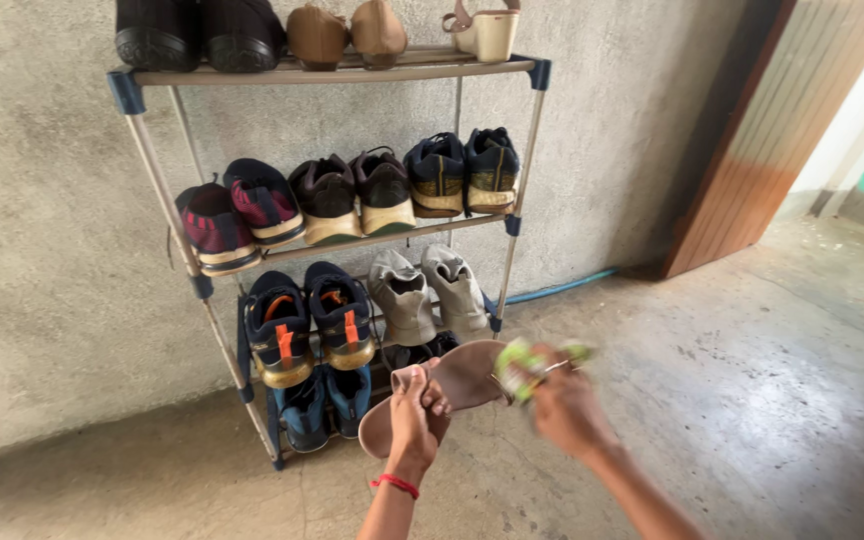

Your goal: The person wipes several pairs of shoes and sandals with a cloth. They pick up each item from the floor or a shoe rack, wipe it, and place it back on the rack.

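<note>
From the head camera, looking down, the person is standing before a shoe rack (522, 150) that is filling the upper left of the frame against a rough grey wall. The left hand (417, 415) is gripping a tan flat sandal (462, 380) by its heel end, fingers (434, 398) clenched around the edge, sole side turned up, low in the middle of the frame just in front of the rack's bottom tier. The right hand (564, 405) is closing on a green scrubbing pad (527, 365), blurred by motion, and pressing it against the sandal's toe end.

The step in hand looks to me like wiping the sandal's sole. The next move, I judge, is calling for a steady left grip while the pad is working along the rest of the sole.

Counting: one sandal in the hands, one pad. On the rack, the top shelf is carrying two black shoes, two tan shoes and part of a cream wedge; the second shelf is holding six trainers; the third is holding two navy-and-orange trainers and two grey shoes; the bottom is showing two blue shoes, with more too dark to count. A red thread (395, 485) is circling the left wrist.
</note>
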